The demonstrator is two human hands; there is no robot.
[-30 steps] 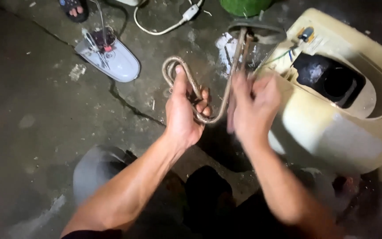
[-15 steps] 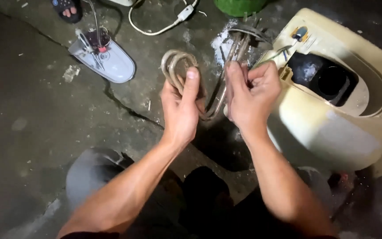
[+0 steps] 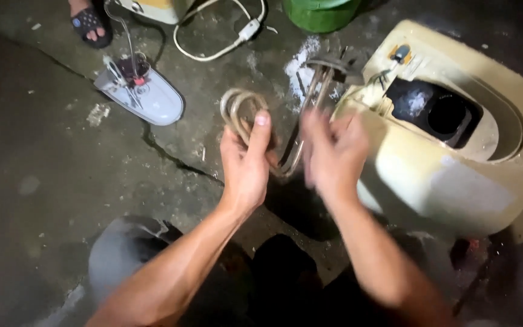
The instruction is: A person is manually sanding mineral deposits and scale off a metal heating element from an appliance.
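My left hand [image 3: 246, 163] grips a bent metal heating element [image 3: 241, 108] by its looped end, thumb pressed along the tube. The element's long straight legs run up and right to a round flange [image 3: 328, 65] near the top. My right hand [image 3: 334, 151] is blurred, fingers spread over the element's legs; whether it grips them I cannot tell. Just right of it lies a cream plastic appliance housing [image 3: 455, 181] with a dark round opening [image 3: 437, 112] and loose wires at its top.
A white oval cover [image 3: 146, 94] with small parts lies on the cracked concrete floor at upper left. A white cord with a switch [image 3: 225, 42], a green container [image 3: 322, 13] and another person's sandalled foot [image 3: 89, 24] are along the top edge. White powder [image 3: 301, 63] is scattered by the flange.
The view has shifted slightly down. My right hand has loosened from its hold on the element's legs and is moving, now blurred. My left hand keeps hold of the loop.
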